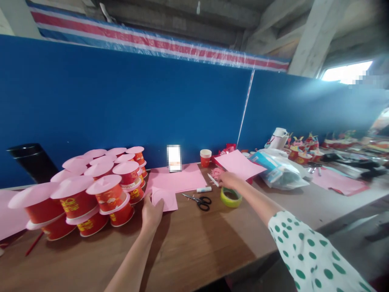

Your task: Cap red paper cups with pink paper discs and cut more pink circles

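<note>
My left hand [152,213] rests on the wooden table [188,247], its fingers holding the near edge of a small pink paper piece [165,198] with a circle drawn on it. My right hand [227,179] reaches far forward, fingers closed around something small and pink, with a white stick [212,180] just beside it; I cannot make out what it holds. Black-handled scissors [199,200] and a white glue stick [204,189] lie between my hands. A green tape roll [231,197] sits under my right wrist.
Stacked red paper cups with pink paper lids [100,190] crowd the left. Larger pink sheets [179,178] lie at the back, another [240,164] leans at right. A single red cup [206,157], a plastic bag [279,170], finished cup crafts [304,152] and a blue partition wall [121,105] stand behind.
</note>
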Tool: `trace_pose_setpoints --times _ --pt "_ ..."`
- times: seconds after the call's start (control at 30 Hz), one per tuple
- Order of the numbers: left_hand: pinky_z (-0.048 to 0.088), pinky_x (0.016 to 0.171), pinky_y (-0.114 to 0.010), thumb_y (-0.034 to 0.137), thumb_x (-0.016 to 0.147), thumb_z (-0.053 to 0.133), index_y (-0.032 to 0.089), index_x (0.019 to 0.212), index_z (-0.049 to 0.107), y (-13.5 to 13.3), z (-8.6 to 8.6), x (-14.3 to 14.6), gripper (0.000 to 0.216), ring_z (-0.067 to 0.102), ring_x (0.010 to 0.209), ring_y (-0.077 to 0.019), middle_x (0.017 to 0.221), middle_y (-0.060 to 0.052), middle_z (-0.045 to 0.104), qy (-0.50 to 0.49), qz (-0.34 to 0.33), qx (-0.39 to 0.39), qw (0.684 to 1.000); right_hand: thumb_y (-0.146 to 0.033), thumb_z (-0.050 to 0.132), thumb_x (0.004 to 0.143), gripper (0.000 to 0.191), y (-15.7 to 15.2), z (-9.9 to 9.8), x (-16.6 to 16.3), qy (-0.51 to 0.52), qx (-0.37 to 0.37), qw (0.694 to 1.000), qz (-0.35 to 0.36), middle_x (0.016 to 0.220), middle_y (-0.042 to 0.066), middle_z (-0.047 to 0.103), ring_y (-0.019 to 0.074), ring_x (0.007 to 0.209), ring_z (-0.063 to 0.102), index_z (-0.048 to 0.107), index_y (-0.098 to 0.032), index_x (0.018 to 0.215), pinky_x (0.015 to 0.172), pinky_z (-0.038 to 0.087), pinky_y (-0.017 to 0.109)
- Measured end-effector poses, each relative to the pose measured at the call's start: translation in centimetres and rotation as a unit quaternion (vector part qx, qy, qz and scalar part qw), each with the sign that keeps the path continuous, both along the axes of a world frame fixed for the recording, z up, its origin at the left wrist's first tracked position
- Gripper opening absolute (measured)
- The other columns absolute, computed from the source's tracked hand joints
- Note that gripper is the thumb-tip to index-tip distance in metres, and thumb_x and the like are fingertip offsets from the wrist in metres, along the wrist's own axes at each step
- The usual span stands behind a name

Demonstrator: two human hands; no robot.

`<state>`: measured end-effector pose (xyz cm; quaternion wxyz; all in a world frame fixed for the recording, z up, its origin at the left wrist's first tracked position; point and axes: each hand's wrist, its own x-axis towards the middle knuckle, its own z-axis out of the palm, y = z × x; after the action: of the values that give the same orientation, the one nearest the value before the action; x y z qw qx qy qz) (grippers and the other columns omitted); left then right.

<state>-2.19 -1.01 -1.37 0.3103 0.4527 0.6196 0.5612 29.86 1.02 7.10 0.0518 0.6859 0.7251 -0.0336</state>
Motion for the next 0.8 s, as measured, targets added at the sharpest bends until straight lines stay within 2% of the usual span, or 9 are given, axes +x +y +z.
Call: trace_pose_setpoints --times 0.1,0.27,0.37,0.47,0.67,0.8 --pt "0.034 0.097 -0.037 0.015 0.055 0.071 0.018 0.117 0.050 -0.1 0.1 0.1 0.065 0.051 0.112 -0.0301 0.117 -0.014 0.057 0.022 -0.007 0.004 1.000 -0.028 0.052 0.081 0.021 -0.6 -0.1 0.3 -0.009 -0.008 1.000 0.007 0.092 0.008 0.068 0.0217 0.086 0.062 0.071 -0.021 0.086 0.071 0.042 0.026" --pt "0.031 0.100 -0.036 0.012 0.055 0.069 0.020 0.104 0.058 0.0 -0.2 0.2 0.051 0.048 0.115 -0.0297 0.119 -0.012 0.058 0.061 -0.048 0.019 0.997 -0.032 0.053 0.080 0.023 -0.2 0.0 0.6 -0.025 -0.017 0.999 -0.015 0.089 0.010 0.068 0.0228 0.084 0.063 0.072 -0.019 0.085 0.070 0.043 0.027" --pt "0.034 0.097 -0.034 0.013 0.055 0.069 0.021 0.104 0.059 -0.1 -0.4 0.3 0.050 0.052 0.109 -0.0283 0.113 -0.010 0.061 0.065 -0.055 0.015 0.996 -0.029 0.057 0.076 0.020 0.3 0.0 0.7 -0.027 -0.023 0.999 -0.033 0.089 0.010 0.069 0.0231 0.082 0.063 0.072 -0.018 0.084 0.068 0.043 0.027" --pt "0.038 0.092 -0.035 0.014 0.061 0.064 0.019 0.111 0.056 -0.1 -0.4 0.3 0.051 0.057 0.100 -0.0280 0.106 -0.011 0.063 0.098 -0.047 0.006 0.994 -0.029 0.052 0.079 0.024 0.7 -0.1 0.6 -0.020 -0.013 0.999 -0.041 0.094 0.011 0.068 0.0236 0.084 0.063 0.071 -0.018 0.090 0.068 0.043 0.028" --pt "0.042 0.084 -0.032 0.012 0.067 0.054 0.017 0.115 0.054 -0.1 -0.5 0.2 0.048 0.059 0.094 -0.0270 0.101 -0.012 0.064 0.135 -0.047 0.036 0.989 -0.024 0.048 0.084 0.024 0.8 -0.3 -0.7 -0.003 0.009 1.000 -0.020 0.105 0.009 0.065 0.0220 0.096 0.060 0.068 -0.020 0.098 0.075 0.042 0.027" --pt "0.043 0.080 -0.031 0.012 0.067 0.053 0.017 0.117 0.053 -0.1 -0.5 0.1 0.049 0.060 0.086 -0.0251 0.091 -0.010 0.066 0.144 -0.045 0.030 0.988 -0.021 0.049 0.086 0.023 1.2 -0.5 -1.4 -0.005 0.017 1.000 -0.012 0.114 0.011 0.059 0.0235 0.104 0.056 0.063 -0.020 0.104 0.081 0.043 0.031"
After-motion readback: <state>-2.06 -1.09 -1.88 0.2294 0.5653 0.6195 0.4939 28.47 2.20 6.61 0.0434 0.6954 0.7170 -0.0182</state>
